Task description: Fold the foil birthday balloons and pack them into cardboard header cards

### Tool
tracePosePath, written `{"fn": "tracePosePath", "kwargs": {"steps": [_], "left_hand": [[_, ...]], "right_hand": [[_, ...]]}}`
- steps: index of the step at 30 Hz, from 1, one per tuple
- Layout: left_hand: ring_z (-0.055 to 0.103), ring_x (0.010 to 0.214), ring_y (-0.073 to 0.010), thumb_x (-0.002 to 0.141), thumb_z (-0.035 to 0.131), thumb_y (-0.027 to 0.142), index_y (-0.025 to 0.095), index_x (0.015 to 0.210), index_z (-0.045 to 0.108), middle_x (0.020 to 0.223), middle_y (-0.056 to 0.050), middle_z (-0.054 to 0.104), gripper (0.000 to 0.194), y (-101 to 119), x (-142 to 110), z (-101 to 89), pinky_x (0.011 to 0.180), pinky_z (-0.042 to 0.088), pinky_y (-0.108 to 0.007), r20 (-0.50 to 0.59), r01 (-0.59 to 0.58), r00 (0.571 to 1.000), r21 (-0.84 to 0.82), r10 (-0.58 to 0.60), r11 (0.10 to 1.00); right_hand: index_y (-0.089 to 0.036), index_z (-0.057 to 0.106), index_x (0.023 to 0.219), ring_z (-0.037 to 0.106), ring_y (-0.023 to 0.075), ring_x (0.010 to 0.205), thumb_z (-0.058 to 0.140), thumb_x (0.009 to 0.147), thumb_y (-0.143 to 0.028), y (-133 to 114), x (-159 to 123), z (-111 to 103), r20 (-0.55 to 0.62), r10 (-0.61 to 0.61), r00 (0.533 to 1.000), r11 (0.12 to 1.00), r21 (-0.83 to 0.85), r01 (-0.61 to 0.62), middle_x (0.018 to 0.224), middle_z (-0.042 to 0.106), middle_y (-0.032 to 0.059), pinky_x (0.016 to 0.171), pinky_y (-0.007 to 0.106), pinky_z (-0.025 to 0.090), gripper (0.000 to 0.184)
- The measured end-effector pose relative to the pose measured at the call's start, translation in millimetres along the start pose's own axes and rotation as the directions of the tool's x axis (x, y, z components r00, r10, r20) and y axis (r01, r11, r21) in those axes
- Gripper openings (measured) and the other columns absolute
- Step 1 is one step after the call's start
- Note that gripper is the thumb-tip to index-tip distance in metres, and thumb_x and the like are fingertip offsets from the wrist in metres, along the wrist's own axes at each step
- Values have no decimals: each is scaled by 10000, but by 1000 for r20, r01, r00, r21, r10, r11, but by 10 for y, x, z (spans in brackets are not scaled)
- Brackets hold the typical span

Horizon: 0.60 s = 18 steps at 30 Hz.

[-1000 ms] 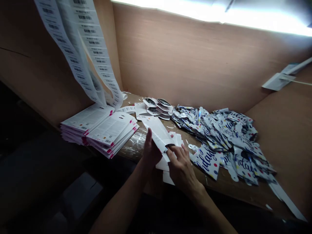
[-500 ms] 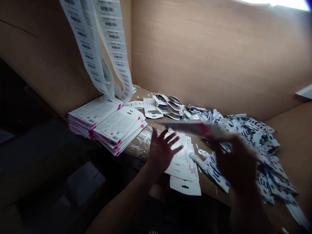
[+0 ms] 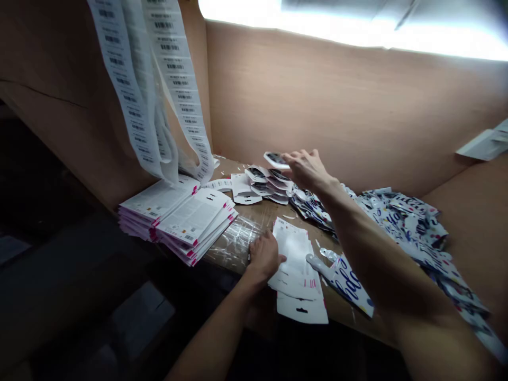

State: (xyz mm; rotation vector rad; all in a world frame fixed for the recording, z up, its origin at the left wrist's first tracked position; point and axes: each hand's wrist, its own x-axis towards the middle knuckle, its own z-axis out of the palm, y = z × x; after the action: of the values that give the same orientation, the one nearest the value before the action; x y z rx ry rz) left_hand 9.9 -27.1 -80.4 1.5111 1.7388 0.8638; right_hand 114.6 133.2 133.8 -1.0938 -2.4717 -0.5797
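Observation:
My right hand (image 3: 307, 168) is raised above the far part of the table, its fingers closed on the end of a white hang-tab packet (image 3: 273, 158) with a dark picture on it. Below it lies a cluster of similar packets (image 3: 260, 174). My left hand (image 3: 264, 256) rests at the left edge of a fanned stack of white hang-tab packets (image 3: 296, 248). Its fingers are bent and its thumb stands apart, over the packets; I see nothing held in it. Right of that stack lies a foil balloon pouch (image 3: 351, 286) with blue lettering and a silvery tab.
Long strips of barcode labels (image 3: 174, 69) hang at the left. Under them stand two piles of white packets (image 3: 190, 217) with pink edges. Many crumpled printed foil pouches (image 3: 413, 222) heap along the right. Cardboard walls (image 3: 337, 100) enclose the back and sides.
My right hand has moved up, away and left with the packet, over the far cluster. My left hand, spread in the air before, has come down beside the fanned stack. The view has tilted up.

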Motion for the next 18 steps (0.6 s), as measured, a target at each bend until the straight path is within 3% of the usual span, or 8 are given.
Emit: {"fn": "tracePosePath", "kwargs": {"steps": [3,5,7,10,12,14,16,18], "left_hand": [[668,996,-313,923,613,242,172,1088,640,1050,-158,716,181,-68,-24,-134,901,449,-395,-59,-101,993,79,106,992],[628,792,-219,1004,492,304,200,854,623,842,-67,686,225,-127,-49,-220,750,433,-311,-211,-184,964,-89,162,979],[553,671,-170,1006,496,388,205,705,559,681,-9,598,358,-144,-78,-265,652,396,-271,-335,-219,937,-346,97,912],[567,658,-154,924,625,441,189,712,596,667,13,604,331,-38,-148,-231,633,427,-248,-321,-195,945,-715,-68,671],[651,738,-190,864,710,442,171,826,666,757,-7,688,277,86,-228,-169,713,505,-278,-206,-127,970,-881,-129,455],[715,892,-266,838,745,460,151,979,710,891,-58,756,342,203,-332,-116,847,553,-364,5,26,996,-972,-87,233],[703,1093,-363,851,712,536,133,1174,703,1073,-127,774,517,280,-441,-90,983,532,-486,284,278,954,-958,92,68],[617,1267,-441,854,641,656,124,1362,627,1256,-181,729,736,321,-534,-78,1075,463,-597,469,488,829,-873,305,15]], "right_hand": [[-167,665,1238,650,280,1036,597,1006,-290,-166,-504,59,-63,95,993,986,142,-86,1122,744,141,942,452,435,271],[-170,676,1215,651,292,1064,552,1019,-332,-354,-1023,83,-162,264,951,933,294,-209,1128,738,144,954,455,459,283],[-163,685,1186,642,314,1084,564,1000,-408,-583,-1573,139,-178,515,839,795,466,-389,1139,726,158,969,485,477,330],[-175,656,1250,662,322,1042,696,890,-487,-948,-2241,242,200,738,644,289,770,-569,1178,718,162,899,491,533,478],[-193,637,1286,696,302,982,760,822,-452,-1146,-2514,263,508,612,606,-189,838,-512,1171,736,139,853,463,563,545],[-201,653,1250,721,276,919,790,773,-366,-1271,-2671,226,632,474,613,-532,761,-372,1128,762,110,828,429,577,524],[-194,685,1158,728,248,835,801,722,-285,-1331,-2764,143,688,427,587,-684,670,-288,1047,784,87,767,383,584,460],[-180,706,1080,722,228,764,785,690,-232,-1361,-2830,45,738,375,561,-753,595,-281,964,792,72,693,341,579,401]]}}
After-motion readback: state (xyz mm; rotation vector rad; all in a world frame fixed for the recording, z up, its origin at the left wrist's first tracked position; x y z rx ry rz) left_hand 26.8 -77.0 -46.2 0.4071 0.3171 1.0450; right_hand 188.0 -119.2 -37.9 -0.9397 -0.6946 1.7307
